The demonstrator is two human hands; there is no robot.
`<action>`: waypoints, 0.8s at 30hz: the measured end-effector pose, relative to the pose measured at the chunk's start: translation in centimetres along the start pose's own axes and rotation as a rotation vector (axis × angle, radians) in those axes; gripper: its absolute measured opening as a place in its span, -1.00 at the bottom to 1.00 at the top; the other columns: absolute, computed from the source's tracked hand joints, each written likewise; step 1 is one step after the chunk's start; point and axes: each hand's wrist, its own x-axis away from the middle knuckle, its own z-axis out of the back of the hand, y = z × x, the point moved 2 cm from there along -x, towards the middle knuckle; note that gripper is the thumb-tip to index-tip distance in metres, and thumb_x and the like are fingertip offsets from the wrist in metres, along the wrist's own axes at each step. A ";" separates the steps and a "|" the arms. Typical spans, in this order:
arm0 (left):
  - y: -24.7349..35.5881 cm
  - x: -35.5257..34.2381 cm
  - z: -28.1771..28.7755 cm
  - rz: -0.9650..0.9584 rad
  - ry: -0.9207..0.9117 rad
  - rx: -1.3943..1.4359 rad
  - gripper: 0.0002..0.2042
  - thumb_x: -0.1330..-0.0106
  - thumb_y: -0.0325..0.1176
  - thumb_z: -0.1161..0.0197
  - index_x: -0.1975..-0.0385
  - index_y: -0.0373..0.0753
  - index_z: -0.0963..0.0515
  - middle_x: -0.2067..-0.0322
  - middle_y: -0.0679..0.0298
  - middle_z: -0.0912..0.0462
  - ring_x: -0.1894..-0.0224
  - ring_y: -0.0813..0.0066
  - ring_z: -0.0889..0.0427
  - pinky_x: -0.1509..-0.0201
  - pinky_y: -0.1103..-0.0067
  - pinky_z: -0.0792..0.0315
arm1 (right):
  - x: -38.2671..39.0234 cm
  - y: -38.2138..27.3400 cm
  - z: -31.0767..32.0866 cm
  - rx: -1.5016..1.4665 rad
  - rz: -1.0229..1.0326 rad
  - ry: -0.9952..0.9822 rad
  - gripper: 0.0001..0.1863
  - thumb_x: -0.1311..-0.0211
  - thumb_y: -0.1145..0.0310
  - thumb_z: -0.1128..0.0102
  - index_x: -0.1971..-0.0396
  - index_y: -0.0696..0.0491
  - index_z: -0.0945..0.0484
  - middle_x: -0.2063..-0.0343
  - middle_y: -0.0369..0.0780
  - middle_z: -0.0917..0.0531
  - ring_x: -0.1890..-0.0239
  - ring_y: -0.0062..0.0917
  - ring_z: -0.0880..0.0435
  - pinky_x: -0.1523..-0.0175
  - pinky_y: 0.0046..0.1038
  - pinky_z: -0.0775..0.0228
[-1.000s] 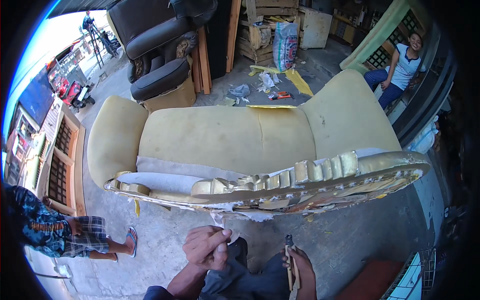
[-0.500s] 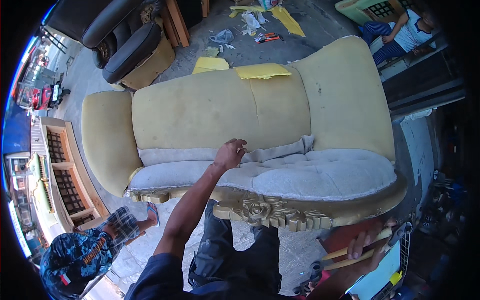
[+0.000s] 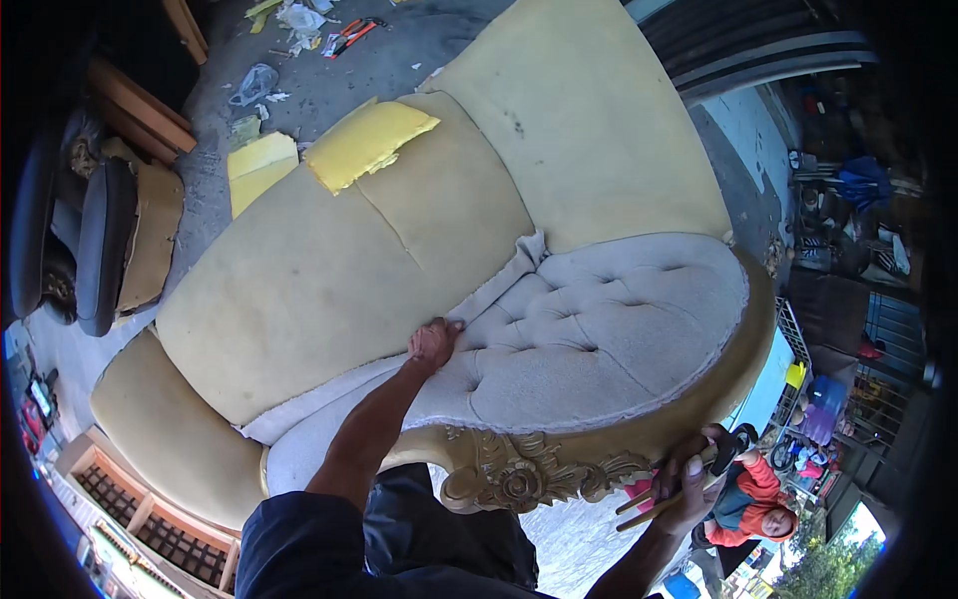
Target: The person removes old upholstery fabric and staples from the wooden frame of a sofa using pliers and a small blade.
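In the head view, the sofa [image 3: 269, 270] spans the middle, from near left to far right. The left hand [image 3: 434, 342] lies curled on its grey fabric [image 3: 489, 285]; whether it grips any, I cannot tell. The right hand [image 3: 691, 487], near right, holds pliers [image 3: 647, 514] beside the carved frame [image 3: 519, 484].
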 end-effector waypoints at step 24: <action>23.6 -8.0 0.6 -0.515 0.145 -0.036 -0.45 -0.30 -0.29 -0.26 -0.23 -0.34 -0.25 -0.11 -0.09 -0.50 -0.20 -0.06 -0.50 -0.19 0.15 -0.44 | -1.6 -3.1 0.2 0.073 -0.557 0.032 -0.43 -0.06 0.30 -0.53 0.01 0.31 -0.50 0.72 -0.20 -0.55 0.73 -0.48 -0.59 0.64 -0.55 -0.36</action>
